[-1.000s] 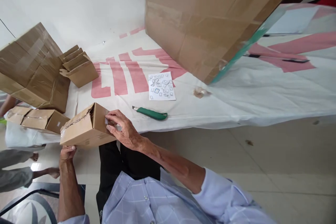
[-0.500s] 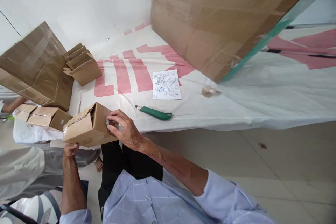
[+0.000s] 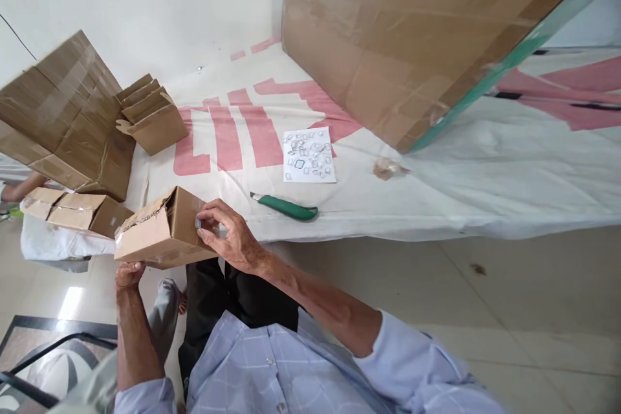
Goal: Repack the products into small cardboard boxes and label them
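A small brown cardboard box [image 3: 145, 233] with a torn, slightly gaping top seam is at the near edge of the cloth-covered table. My left hand [image 3: 129, 274] supports it from below at its left corner; the fingers are partly hidden under the box. At the box's right end, my right hand [image 3: 226, 233] has thumb and fingers closed on a small pale label [image 3: 198, 222] against the cardboard. To the right lie a green utility knife [image 3: 286, 206] with its blade tip showing and a white sheet [image 3: 309, 158] bearing many small stickers or drawn squares.
A large cardboard box [image 3: 412, 39] stands at the back right, near a crumpled piece of tape [image 3: 385, 168]. On the left are a big box [image 3: 68, 116], a box of cardboard dividers [image 3: 158, 126] and another small box [image 3: 77, 212]. Another person's arm [image 3: 24, 187] shows at the far left.
The person in grey at the lower left has moved, uncovering floor and a patterned surface. My hands and the box keep nearly the same pose, with a slight shift of the view.
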Demonstrator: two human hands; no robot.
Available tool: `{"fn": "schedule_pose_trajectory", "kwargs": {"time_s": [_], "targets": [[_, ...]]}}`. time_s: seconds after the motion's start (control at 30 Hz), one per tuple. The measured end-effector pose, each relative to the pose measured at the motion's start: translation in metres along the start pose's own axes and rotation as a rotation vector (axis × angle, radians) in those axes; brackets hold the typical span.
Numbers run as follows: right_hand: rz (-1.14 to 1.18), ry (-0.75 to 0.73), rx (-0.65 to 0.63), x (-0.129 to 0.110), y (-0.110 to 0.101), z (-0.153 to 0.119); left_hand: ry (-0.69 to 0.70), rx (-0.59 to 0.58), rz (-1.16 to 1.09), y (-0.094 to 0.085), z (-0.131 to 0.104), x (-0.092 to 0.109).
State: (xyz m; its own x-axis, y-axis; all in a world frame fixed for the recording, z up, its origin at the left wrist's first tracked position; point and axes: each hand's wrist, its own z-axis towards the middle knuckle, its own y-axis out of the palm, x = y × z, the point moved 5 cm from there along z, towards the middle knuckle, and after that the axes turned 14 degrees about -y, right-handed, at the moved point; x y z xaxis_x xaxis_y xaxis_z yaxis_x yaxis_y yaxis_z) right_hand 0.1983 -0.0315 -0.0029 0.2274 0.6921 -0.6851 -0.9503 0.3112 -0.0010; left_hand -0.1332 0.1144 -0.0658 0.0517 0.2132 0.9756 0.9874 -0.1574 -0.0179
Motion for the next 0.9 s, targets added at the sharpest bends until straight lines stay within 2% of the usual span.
{"fn": "schedule_pose_trajectory", "kwargs": {"time_s": [0.4, 0.9], "targets": [[0.053, -0.020, -0.027, -0.002, 0.000, 0.005, -0.025, 0.046, -0.018, -0.003, 0.000, -0.005], [0.033, -0.006, -0.029, -0.002, -0.002, 0.003, -0.021, 0.000, -0.122, -0.012, 0.007, -0.016]]}}
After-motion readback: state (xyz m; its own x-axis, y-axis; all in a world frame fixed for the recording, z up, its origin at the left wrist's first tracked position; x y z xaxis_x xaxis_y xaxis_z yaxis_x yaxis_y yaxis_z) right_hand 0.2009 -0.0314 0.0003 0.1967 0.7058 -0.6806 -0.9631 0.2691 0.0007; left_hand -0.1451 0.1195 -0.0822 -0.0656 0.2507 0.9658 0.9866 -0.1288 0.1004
